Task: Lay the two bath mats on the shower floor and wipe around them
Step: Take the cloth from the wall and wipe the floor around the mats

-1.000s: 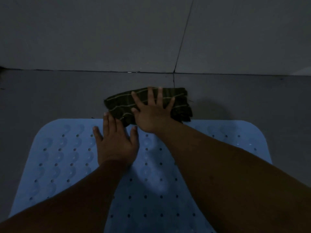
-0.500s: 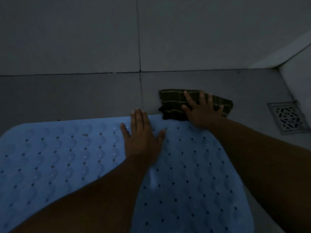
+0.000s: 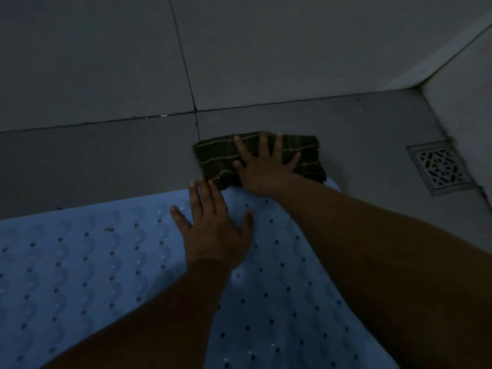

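Note:
A light blue bath mat [image 3: 87, 265] with rows of holes and bumps lies flat on the grey shower floor and fills the lower part of the view. My left hand [image 3: 213, 227] rests flat on its far edge, fingers straight. Just beyond that edge lies a folded dark green cloth [image 3: 218, 155] with thin pale stripes. My right hand [image 3: 263, 163] presses down on the cloth with fingers spread. Only one mat is in view.
A square metal floor drain [image 3: 440, 166] sits to the right of the cloth. The tiled back wall [image 3: 106, 62] meets the floor close behind the cloth, and a side wall [image 3: 463, 89] closes the corner at right.
My right hand has slid the cloth to the right along the mat's far edge, toward the drain. The left hand has stayed on the mat. The view has swung right.

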